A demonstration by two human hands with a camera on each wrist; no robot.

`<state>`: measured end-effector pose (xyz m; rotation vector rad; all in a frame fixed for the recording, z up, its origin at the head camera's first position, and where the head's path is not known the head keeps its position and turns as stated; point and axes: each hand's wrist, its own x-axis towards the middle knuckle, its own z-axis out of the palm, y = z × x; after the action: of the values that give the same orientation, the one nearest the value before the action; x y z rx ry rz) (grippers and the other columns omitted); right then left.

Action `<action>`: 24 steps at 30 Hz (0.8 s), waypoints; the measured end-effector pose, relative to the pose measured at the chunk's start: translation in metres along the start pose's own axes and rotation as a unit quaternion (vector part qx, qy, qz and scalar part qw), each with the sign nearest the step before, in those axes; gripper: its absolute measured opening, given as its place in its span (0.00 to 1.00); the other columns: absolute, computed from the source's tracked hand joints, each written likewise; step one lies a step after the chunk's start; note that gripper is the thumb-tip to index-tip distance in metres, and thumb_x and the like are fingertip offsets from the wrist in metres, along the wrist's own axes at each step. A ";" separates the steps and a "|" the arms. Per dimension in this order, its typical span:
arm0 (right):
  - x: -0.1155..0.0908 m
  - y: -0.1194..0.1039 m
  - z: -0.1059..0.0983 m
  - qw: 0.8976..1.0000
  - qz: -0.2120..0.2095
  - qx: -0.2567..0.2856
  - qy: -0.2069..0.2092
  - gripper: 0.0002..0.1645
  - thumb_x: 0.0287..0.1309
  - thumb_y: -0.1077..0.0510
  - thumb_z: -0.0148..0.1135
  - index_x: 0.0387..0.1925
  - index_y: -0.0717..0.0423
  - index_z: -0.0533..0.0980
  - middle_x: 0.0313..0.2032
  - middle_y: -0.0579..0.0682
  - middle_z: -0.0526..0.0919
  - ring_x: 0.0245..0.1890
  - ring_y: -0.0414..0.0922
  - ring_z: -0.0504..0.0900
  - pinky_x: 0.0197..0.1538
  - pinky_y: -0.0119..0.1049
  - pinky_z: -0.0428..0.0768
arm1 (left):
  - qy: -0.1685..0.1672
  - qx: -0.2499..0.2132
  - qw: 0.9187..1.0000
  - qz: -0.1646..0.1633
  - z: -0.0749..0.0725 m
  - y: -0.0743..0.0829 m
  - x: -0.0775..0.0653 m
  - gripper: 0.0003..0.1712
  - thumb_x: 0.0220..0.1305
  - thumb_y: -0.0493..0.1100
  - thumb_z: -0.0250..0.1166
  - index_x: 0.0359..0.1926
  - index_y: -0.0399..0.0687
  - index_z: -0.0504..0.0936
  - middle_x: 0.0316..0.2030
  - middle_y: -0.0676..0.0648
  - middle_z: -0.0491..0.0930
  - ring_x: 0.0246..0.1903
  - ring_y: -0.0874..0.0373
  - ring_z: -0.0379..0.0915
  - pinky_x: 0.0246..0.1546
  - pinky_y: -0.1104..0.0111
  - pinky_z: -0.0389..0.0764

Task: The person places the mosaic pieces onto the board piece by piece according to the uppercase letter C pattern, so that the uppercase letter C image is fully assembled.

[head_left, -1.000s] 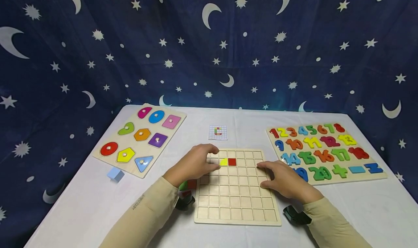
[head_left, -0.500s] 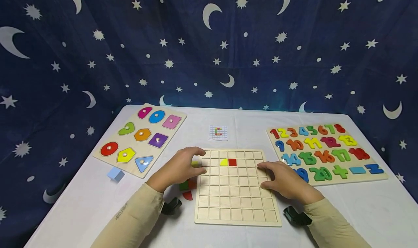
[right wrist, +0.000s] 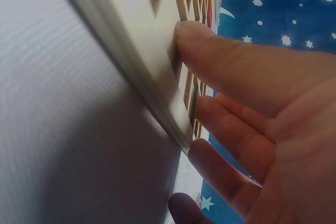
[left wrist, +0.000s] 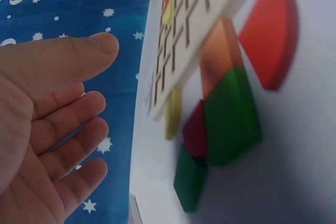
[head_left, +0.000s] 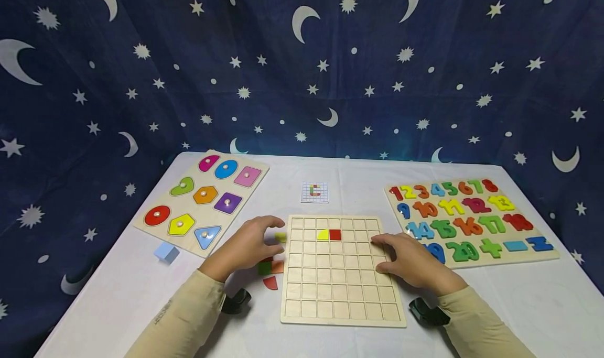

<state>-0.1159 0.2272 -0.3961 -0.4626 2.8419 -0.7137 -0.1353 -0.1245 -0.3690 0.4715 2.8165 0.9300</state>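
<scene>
A wooden grid board (head_left: 344,295) lies mid-table, with a yellow quarter-round piece (head_left: 323,235) and a red square piece (head_left: 335,235) side by side in its upper cells. Just left of it my left hand (head_left: 245,244) hovers with nothing in it, thumb and fingers apart. Under and beside that hand lie loose pieces: yellow (left wrist: 172,114), orange (left wrist: 216,51), green (left wrist: 231,116), dark red (left wrist: 195,132), a second green one (left wrist: 190,182) and a red quarter-round (left wrist: 270,32). My right hand (head_left: 410,258) rests its fingertips at the board's right edge, fingers loosely bent.
Behind the board lies a small card (head_left: 314,192) printed with a coloured pattern on a grid. A knobbed shape puzzle (head_left: 193,227) is at left, a blue block (head_left: 166,252) near its front corner. To the right is a number puzzle (head_left: 472,221).
My left hand has moved left off the board to beside the loose pieces, uncovering the board's left cells and the red quarter-round. The right hand stays at the board's edge.
</scene>
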 end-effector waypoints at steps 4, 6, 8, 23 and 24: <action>0.000 -0.001 0.000 1.000 0.004 0.001 -0.003 0.35 0.54 0.53 0.76 0.62 0.57 0.76 0.58 0.56 0.78 0.59 0.58 0.73 0.60 0.59 0.70 | -0.003 0.005 1.000 -0.003 0.001 -0.007 0.000 0.28 0.54 0.38 0.77 0.56 0.41 0.80 0.53 0.47 0.80 0.57 0.48 0.73 0.62 0.53 0.70; 0.000 -0.001 0.000 1.000 0.007 0.002 -0.004 0.35 0.54 0.53 0.76 0.62 0.57 0.76 0.58 0.56 0.78 0.59 0.58 0.73 0.60 0.59 0.70 | -0.005 0.003 1.000 -0.004 0.002 -0.010 0.000 0.27 0.54 0.38 0.77 0.56 0.41 0.80 0.52 0.47 0.80 0.57 0.48 0.73 0.63 0.53 0.69; -0.001 -0.001 0.000 1.000 0.008 0.000 -0.005 0.35 0.54 0.52 0.76 0.62 0.57 0.76 0.58 0.56 0.78 0.59 0.58 0.73 0.60 0.59 0.70 | -0.004 0.004 1.000 -0.002 0.003 -0.014 0.001 0.26 0.55 0.38 0.77 0.55 0.41 0.80 0.52 0.47 0.81 0.57 0.47 0.73 0.63 0.52 0.69; 0.000 -0.001 0.000 1.000 0.009 -0.002 -0.005 0.35 0.53 0.53 0.76 0.61 0.57 0.76 0.58 0.56 0.79 0.58 0.58 0.74 0.59 0.58 0.71 | -0.011 0.008 1.000 -0.020 0.008 -0.029 0.011 0.25 0.56 0.38 0.76 0.55 0.42 0.81 0.51 0.48 0.81 0.56 0.49 0.75 0.62 0.55 0.71; 0.000 -0.001 0.000 1.000 0.008 -0.002 -0.005 0.35 0.53 0.53 0.76 0.61 0.57 0.76 0.58 0.56 0.79 0.58 0.58 0.74 0.59 0.58 0.71 | -0.012 0.008 1.000 -0.022 0.008 -0.029 0.012 0.25 0.56 0.38 0.76 0.55 0.42 0.81 0.51 0.48 0.81 0.55 0.50 0.75 0.62 0.55 0.71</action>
<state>-0.1159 0.2260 -0.3957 -0.4406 2.8351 -0.7024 -0.1522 -0.1381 -0.3937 0.4178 2.8017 0.8882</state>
